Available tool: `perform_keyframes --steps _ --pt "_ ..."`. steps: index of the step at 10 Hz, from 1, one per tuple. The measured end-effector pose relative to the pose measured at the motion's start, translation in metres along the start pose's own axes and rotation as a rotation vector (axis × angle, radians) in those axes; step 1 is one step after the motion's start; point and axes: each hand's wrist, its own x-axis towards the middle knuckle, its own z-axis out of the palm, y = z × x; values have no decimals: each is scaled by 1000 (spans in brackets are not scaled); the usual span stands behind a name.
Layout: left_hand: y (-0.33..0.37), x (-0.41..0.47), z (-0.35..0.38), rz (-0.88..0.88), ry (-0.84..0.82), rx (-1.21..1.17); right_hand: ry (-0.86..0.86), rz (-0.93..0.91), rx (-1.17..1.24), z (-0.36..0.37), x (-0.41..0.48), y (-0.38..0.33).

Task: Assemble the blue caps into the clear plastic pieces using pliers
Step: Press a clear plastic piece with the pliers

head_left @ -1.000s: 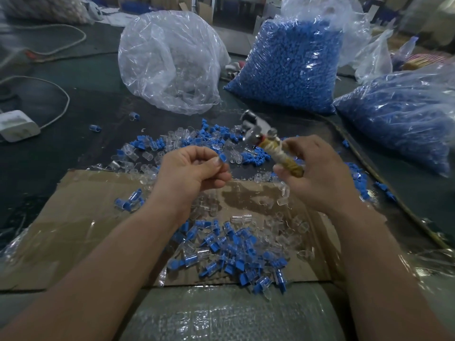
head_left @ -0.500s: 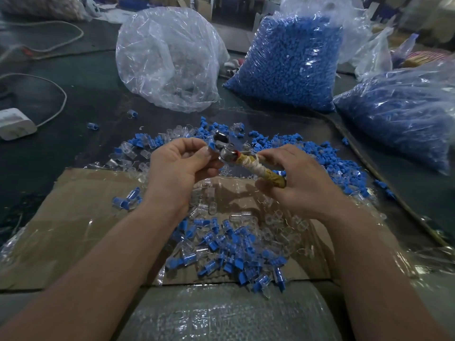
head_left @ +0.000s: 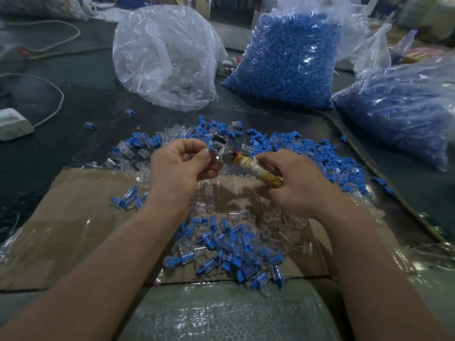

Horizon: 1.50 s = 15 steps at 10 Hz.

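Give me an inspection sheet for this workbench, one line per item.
Surface: dark table, cardboard sheet on it.
Job's things: pliers with wrapped handle; loose blue caps and clear pieces scattered; capped pieces piled on the cardboard.
Clutter: one clear bag, two bags of blue caps.
Hands: left hand pinches a blue-capped piece at the pliers' head; right hand grips the pliers' handle.
Cables: white cable runs to a white adapter, left.
Surroundings: too blurred to tell.

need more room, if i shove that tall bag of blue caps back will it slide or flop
The tall bag of blue caps looks packed full, so probably heavy; it would likely drag, not glide. Its thin film looks soft, so a high push may dent or tip it.
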Motion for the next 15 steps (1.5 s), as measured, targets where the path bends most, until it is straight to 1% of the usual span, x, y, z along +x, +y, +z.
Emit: perform_keyframes --steps 2,6,7,8,9,10,11,12,13,15 --pt "0 1 -1 31 47 53 27 9 21 4 1 -7" --pt "2 1 -2 13 72 65 53 15 -2 6 1 -15" --pt "4 0 -2 19 65 61 91 -11 -2 7 1 -13" --pt "5 2 -4 8 73 59 89 -11 19 7 2 -10" --pt "8 3 -7 -31 32 72 124 32 46 0 3 0" --pt "11 0 -7 -82 -100 162 201 141 54 -8 2 14" --pt "13 -6 -5 -116 -339 262 211 299 29 -12 0 28" --pt "16 -13 -2 -145 -577 337 174 461 11 -11 0 39" --pt "18 -16 0 -148 -699 314 152 542 -14 -11 0 46" --pt "13 -15 -1 -169 -830 334 166 620 20 -11 -1 52"
